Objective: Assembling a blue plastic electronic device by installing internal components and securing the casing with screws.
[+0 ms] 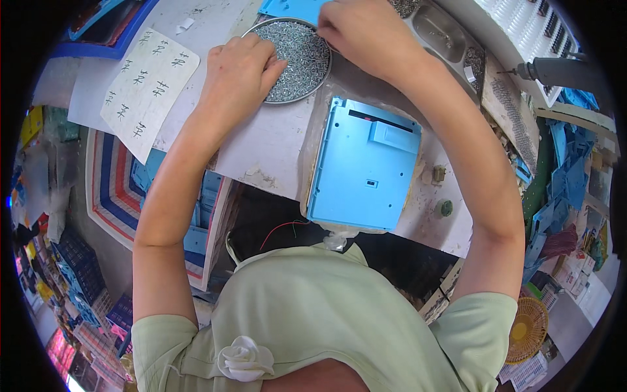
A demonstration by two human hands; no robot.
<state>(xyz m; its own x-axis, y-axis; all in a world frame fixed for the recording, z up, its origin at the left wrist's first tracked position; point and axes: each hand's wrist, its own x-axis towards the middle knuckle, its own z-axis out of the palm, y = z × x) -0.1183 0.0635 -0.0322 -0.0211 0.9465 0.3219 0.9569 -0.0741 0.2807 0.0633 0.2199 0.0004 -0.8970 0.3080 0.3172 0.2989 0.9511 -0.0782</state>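
Note:
A round metal dish [328, 77] full of small silvery screws [297, 55] stands at the far side of the table. My left hand [243, 72] rests over its left part, fingers curled in and thumb toward the screws; whatever it pinches is hidden. At the dish's upper right edge is my right hand [366, 32], its fingers bent together beside a blue plastic piece [297, 9]; their tips are partly hidden. Between my forearms a light blue plastic housing panel [362, 166], with a slot and small holes, lies on a pad at the table's near edge.
A handwritten paper sheet [150, 91] lies left of the dish. At the upper right are a compartmented metal tray [444, 36] and a grey power screwdriver [562, 73]. A striped bag [108, 176] with blue parts stands lower left; a small green-topped object [445, 208] sits right of the panel.

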